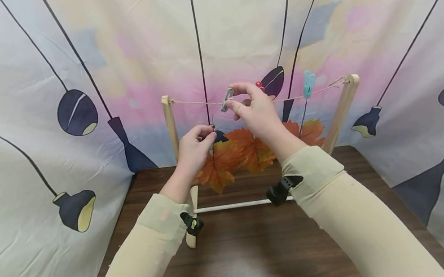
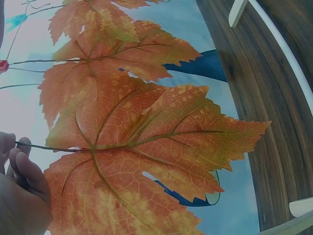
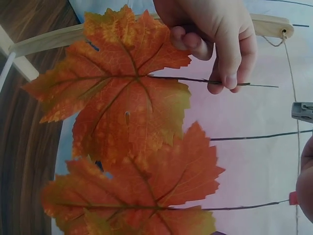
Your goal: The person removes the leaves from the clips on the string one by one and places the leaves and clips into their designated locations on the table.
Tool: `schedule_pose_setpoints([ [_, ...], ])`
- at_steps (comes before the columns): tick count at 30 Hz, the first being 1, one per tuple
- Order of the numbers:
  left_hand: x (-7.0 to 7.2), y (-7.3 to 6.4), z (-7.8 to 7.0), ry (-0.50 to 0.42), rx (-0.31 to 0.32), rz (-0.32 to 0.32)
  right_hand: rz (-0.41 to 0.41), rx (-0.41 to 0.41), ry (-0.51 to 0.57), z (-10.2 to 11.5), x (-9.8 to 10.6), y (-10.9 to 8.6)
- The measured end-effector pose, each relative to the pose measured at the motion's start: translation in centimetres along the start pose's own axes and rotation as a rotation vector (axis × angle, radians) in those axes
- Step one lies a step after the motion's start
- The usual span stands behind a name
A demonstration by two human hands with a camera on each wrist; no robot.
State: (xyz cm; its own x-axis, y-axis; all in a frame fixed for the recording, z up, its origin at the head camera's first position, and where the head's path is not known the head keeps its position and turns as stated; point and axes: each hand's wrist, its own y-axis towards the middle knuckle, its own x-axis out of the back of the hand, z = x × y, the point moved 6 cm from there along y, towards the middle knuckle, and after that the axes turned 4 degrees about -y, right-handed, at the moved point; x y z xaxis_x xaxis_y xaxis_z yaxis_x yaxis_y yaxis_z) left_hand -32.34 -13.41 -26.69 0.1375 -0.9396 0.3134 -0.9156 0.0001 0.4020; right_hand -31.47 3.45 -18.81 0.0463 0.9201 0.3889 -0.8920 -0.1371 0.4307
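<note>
My left hand [image 1: 196, 148] pinches the dark stem of an orange artificial maple leaf [image 2: 142, 137] between thumb and fingertips. The stem's thin end sticks out past the fingers [image 3: 230, 81] in the right wrist view, pointing at the string. Higher up, my right hand [image 1: 260, 112] holds a grey clothespin [image 1: 227, 99] between thumb and index finger, right at the string [image 1: 189, 102]. Other maple leaves hang alongside by their stems, one from a red clothespin [image 1: 259, 84] and one from a light blue clothespin [image 1: 309, 84]. The right hand hides part of the string.
Two wooden posts, left [image 1: 170, 121] and right [image 1: 341, 114], carry the string. A white rod [image 1: 233, 206] runs low across the stand. Everything stands on a dark wooden table [image 1: 238, 254], with a lamp-printed cloth [image 1: 147, 42] behind and at both sides.
</note>
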Motion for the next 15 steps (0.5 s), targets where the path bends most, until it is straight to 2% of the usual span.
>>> schedule_pose_setpoints([
  [15,0.4,-1.0,1.4,-0.006,0.003,-0.004,0.01,-0.001,0.038,-1.7,-0.7,-1.2],
])
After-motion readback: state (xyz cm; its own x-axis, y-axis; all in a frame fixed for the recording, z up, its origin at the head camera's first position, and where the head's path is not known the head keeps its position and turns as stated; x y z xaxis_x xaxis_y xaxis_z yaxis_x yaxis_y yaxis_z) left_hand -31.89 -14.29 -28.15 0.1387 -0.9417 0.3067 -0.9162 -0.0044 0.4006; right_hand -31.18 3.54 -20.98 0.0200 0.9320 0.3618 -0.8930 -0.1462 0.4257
